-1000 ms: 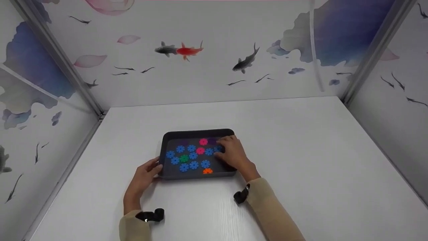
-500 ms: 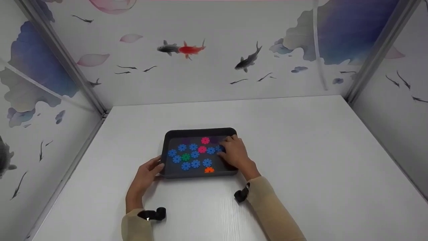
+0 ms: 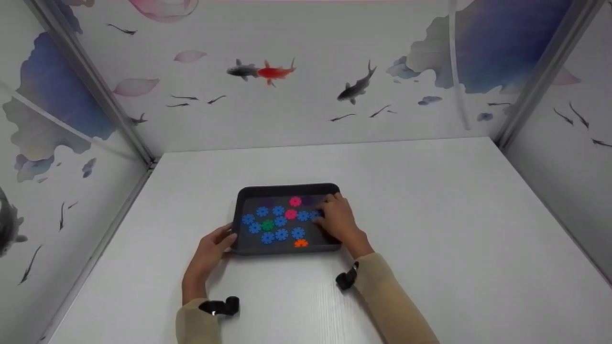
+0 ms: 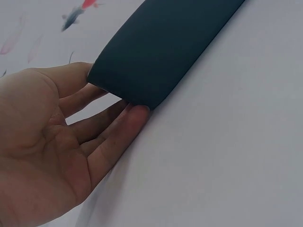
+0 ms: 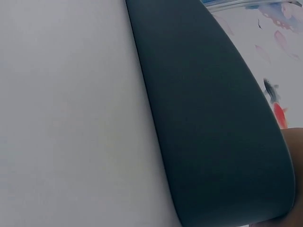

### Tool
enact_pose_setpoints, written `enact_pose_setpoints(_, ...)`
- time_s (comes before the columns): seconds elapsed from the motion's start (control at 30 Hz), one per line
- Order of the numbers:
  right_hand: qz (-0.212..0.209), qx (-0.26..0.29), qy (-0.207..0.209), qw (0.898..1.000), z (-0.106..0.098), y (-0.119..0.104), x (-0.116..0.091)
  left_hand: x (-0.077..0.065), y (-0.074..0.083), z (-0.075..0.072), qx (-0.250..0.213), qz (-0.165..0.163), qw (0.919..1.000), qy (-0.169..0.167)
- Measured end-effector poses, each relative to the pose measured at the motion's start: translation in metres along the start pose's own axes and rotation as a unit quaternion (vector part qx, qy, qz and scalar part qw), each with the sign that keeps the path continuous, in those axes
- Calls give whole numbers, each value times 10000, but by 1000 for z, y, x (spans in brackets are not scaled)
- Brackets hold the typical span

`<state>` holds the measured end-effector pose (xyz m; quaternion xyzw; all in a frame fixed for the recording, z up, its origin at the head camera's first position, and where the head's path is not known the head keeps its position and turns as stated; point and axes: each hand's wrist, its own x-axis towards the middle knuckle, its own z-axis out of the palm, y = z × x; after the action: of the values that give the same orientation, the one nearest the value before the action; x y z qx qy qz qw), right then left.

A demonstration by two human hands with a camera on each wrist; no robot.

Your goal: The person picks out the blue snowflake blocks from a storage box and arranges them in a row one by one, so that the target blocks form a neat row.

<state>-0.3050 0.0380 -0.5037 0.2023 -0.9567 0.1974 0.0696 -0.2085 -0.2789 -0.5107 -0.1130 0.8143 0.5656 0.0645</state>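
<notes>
One tan sleeve (image 3: 196,325) with a black camera (image 3: 222,306) at the cuff leads to the left hand (image 3: 209,248), which grips the left end of a dark tray (image 3: 282,251), a fingertip at its bottom edge. The tray sits on the white bench (image 3: 153,277), and notched discs lie in it: blue discs (image 3: 255,227) on the left, a green disc (image 3: 267,225) among them, then two pink discs (image 3: 291,214) and an orange disc (image 3: 301,243) partly hidden by the near wall. Farther right, the right hand (image 3: 339,217) reaches over the tray's right end, fingers bent, well apart from the left (whether it pinches the blue piece at its fingertips, I cannot tell). A second tan sleeve (image 3: 394,296) follows on the right.
</notes>
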Motion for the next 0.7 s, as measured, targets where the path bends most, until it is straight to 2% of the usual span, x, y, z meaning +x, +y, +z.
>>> enact_pose_setpoints(0.33,-62,4,112,9999,0,0,-2,1,0,2,-131,61,9999,22)
enact_pose_setpoints(0.7,185,106,-6,9998,0,-2,1,2,-1,0,-143,7,9999,11)
